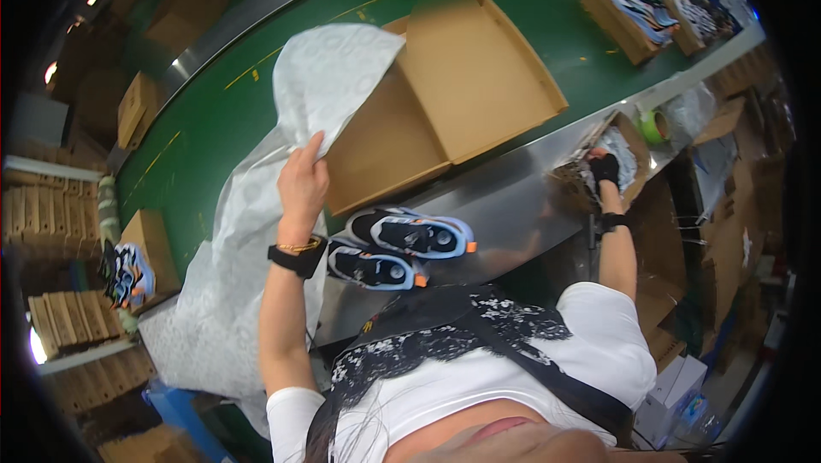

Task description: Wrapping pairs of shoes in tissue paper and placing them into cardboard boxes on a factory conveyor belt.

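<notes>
In my left hand [304, 185] a large sheet of white patterned wrapping paper [329, 65] is pinched at its edge; the sheet trails down past my forearm on the left. Beside it lies an open brown shoebox [385, 138], its lid [479, 78] folded back to the right. A pair of black, white and light-blue sneakers with orange heel tabs [419, 236] rests just in front of the box, near my body. My right hand [605, 170], partly covered in black, reaches into a small cardboard box [634, 176] of whitish packets [623, 155]. Its fingers are mostly hidden there.
A green conveyor belt [231, 112] with a metal edge [505, 206] curves across. Boxes with more sneakers [641, 14] stand far right, another sneaker pair [130, 275] at left. A green tape roll [655, 127] sits right of the packet box. Stacked cartons [73, 326] line the left.
</notes>
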Demonstrator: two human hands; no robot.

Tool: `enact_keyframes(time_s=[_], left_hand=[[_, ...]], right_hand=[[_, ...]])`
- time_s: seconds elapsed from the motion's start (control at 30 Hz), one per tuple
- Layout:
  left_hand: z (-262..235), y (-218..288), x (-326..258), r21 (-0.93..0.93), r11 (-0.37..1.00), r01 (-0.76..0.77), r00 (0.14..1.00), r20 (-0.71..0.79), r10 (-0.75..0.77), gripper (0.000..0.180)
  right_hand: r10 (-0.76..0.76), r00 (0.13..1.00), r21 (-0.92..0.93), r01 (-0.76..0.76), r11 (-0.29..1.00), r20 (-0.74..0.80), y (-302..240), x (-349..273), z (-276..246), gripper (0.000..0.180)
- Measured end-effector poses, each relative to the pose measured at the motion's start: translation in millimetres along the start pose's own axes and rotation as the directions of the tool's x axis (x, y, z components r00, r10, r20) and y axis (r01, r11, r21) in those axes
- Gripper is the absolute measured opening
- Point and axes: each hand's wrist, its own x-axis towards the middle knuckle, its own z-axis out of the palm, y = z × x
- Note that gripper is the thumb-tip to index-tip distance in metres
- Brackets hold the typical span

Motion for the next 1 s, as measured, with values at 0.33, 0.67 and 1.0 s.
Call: enact_keyframes(time_s=[0.33,0.67,1.0], left_hand=[[-2.7,14.9,4.1,0.079,0.997,0.004,1.000,0.007,-0.005,0.041],[9.2,32.7,32.6,0.132,0.984,-0.118,0.990,-0.063,0.127,0.039],[35.4,6.8,-6.0,0.204,0.975,-0.092,0.979,0.195,0.052,0.071]], right_hand=[[-0.448,0.671,-0.180,0.431,0.884,-0.591,-232.7,-66.6,-50.3,0.029],[-0.316,0.876,0.777,-0.099,0.622,0.365,-403.2,-85.3,61.1,0.032],[0.131,0.924,0.638,0.141,0.757,-0.359,-343.6,55.6,84.7,0.055]])
